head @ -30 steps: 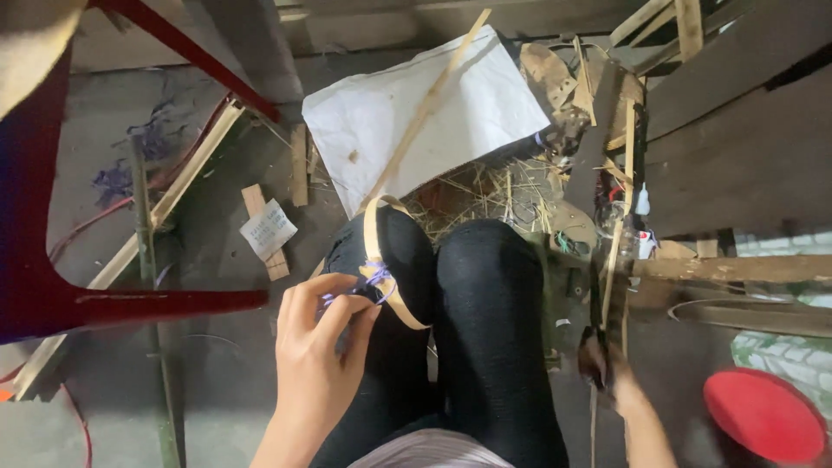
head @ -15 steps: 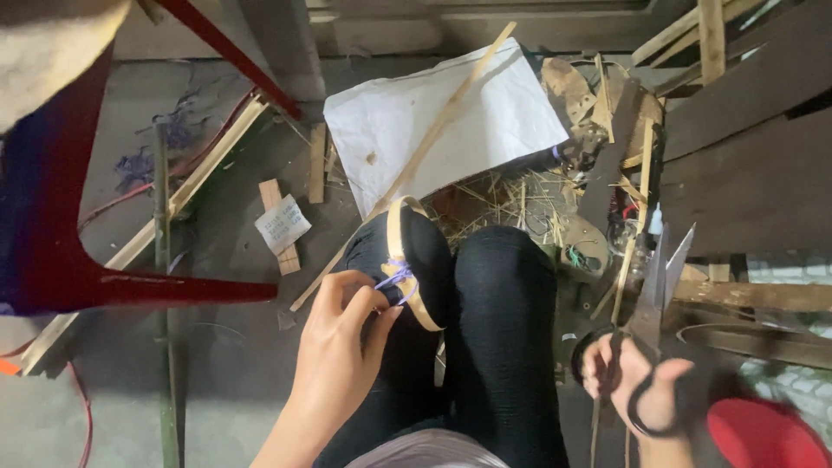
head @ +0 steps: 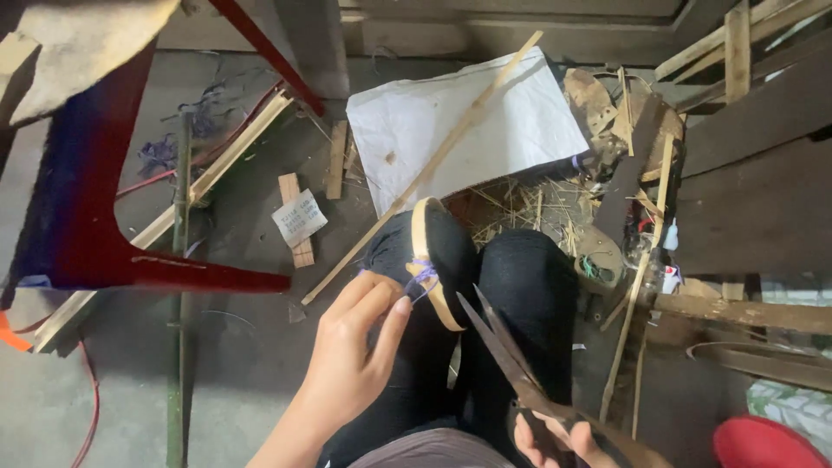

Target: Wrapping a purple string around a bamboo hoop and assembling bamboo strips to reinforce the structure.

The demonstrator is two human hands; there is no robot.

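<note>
Pinching purple string (head: 422,277) on bamboo strip (head: 426,260), left grip (head: 355,355); scissors (head: 511,364) just right.

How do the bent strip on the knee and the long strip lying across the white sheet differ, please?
The bent strip curves into a loop over the knee; the long strip lies straight and slanted across the white sheet. The bent strip has purple string tied round it, pinched by the left hand; the long strip is bare and untouched. The bent strip looks wider, the long strip narrower. Both are pale tan, like split bamboo.
</note>
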